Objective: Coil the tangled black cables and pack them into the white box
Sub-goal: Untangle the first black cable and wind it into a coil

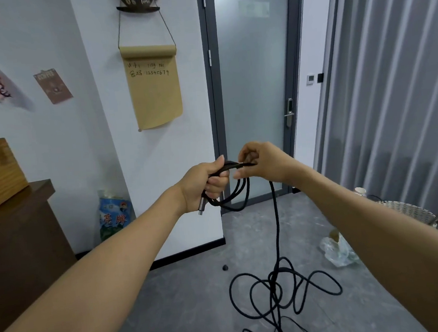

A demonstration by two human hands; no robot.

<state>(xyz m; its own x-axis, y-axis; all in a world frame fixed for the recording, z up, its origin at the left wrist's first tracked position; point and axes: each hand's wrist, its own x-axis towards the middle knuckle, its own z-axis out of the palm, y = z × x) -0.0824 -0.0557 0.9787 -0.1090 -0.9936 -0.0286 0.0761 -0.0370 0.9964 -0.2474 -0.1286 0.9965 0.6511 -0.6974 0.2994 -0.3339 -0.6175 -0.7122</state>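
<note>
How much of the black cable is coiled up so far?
Only partly coiled. The left hand grips a few small loops of the black cable; the right hand pinches it, and the rest sprawls tangled on the floor.

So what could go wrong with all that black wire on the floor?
The loose black cable drops from the right hand into a tangled heap on the floor; pulling up more could tighten those crossings into a knot. The loops gripped in the left hand hang unevenly and might slip out. The tangle also lies close to the person, so tripping seems possible.
</note>
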